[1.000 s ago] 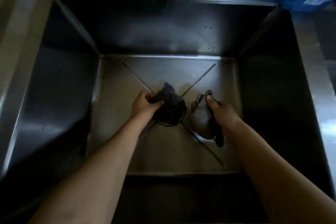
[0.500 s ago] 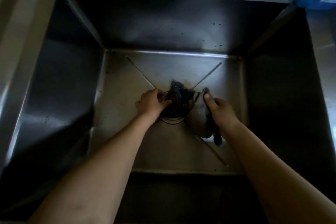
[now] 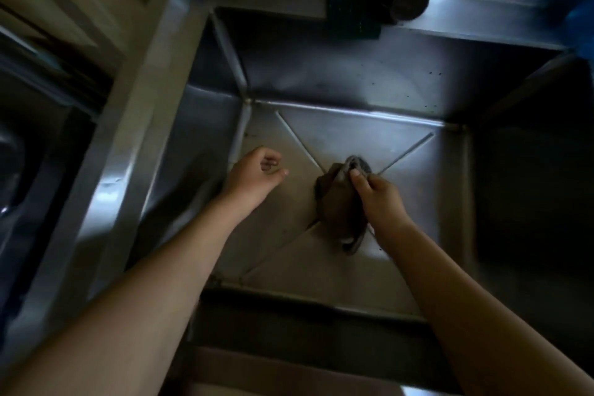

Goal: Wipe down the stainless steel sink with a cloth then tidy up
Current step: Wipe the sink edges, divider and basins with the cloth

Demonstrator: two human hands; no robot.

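Head view: brown cloth (image 3: pixel 339 206), bunched, at the centre of the sink (image 3: pixel 353 135) floor where the creases cross, pinched between thumb and fingers of the right hand (image 3: pixel 379 196). Left hand (image 3: pixel 254 175), apart to the left, fingers loosely curled, holding nothing. Faucet spout (image 3: pixel 411 3) above the rear rim.

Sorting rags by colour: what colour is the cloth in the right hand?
The cloth looks brownish grey; head view.
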